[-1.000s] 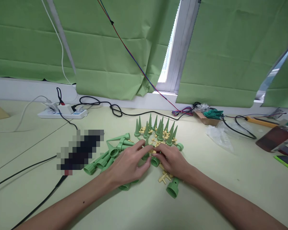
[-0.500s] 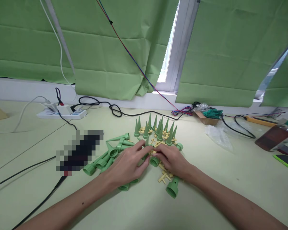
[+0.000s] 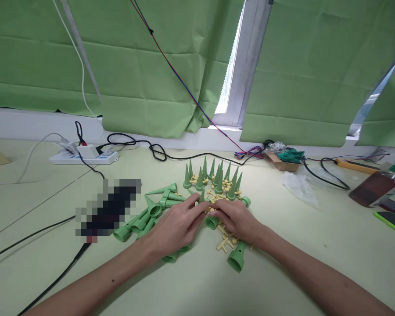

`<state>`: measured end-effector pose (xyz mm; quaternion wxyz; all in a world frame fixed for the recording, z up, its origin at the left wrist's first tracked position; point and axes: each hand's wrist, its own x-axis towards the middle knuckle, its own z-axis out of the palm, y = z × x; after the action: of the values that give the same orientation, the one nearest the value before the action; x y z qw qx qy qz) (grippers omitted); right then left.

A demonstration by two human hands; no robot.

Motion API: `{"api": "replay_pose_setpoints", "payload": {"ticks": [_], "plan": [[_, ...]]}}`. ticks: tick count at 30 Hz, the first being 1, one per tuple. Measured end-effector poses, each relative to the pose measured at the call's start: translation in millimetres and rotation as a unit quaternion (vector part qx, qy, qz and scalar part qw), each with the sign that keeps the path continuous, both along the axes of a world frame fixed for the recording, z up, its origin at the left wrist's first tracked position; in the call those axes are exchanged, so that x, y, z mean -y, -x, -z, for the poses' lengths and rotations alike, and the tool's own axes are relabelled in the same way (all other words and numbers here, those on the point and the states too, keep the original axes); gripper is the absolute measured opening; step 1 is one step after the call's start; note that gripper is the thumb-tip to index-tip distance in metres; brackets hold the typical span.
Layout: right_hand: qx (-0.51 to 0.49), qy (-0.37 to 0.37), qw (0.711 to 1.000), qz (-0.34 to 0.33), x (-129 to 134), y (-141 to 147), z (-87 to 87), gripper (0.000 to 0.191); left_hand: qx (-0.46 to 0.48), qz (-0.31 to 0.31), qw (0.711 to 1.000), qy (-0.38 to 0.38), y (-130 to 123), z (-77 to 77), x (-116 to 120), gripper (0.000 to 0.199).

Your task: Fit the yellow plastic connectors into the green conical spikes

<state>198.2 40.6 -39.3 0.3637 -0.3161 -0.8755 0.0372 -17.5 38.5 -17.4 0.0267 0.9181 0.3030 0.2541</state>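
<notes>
My left hand is closed around a green plastic watering spike, its pointed tip rising above the fingers. Fingertips of my right hand meet the left ones and pinch a small yellow plastic valve piece, mostly hidden. Under and beside the right hand lie loose yellow T-shaped pieces and green spikes with open sockets, one nearest me. To the left of my left hand is a pile of green spikes. Behind both hands, several spikes stand upright with yellow pieces fitted.
A blurred dark object with a cable lies at left, below a white power strip. At right are a plastic bag, a small cardboard box, a brown bottle and a green-edged phone.
My left thumb has moved up towards the fingertips, covering more of the held spike. The right hand has barely moved, and the things on the table lie as before.
</notes>
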Motion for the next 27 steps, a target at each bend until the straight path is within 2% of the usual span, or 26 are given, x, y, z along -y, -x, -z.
{"api": "replay_pose_setpoints", "payload": {"ticks": [8, 15, 27], "plan": [[0.009, 0.001, 1.0, -0.002, -1.2, -0.2, 0.3, 0.026, 0.002, 0.001, 1.0, 0.001, -1.1, -1.1, -0.5, 0.025], [-0.018, 0.021, 1.0, 0.004, 0.9, 1.8, -1.4, 0.014, 0.04, -0.018, 0.999, 0.029, -2.2, -5.3, 2.5, 0.026], [-0.037, -0.006, 0.999, -0.01, -2.5, 0.9, 4.3, 0.011, 0.052, -0.018, 0.998, 0.018, -3.1, -4.2, 1.9, 0.024]]}}
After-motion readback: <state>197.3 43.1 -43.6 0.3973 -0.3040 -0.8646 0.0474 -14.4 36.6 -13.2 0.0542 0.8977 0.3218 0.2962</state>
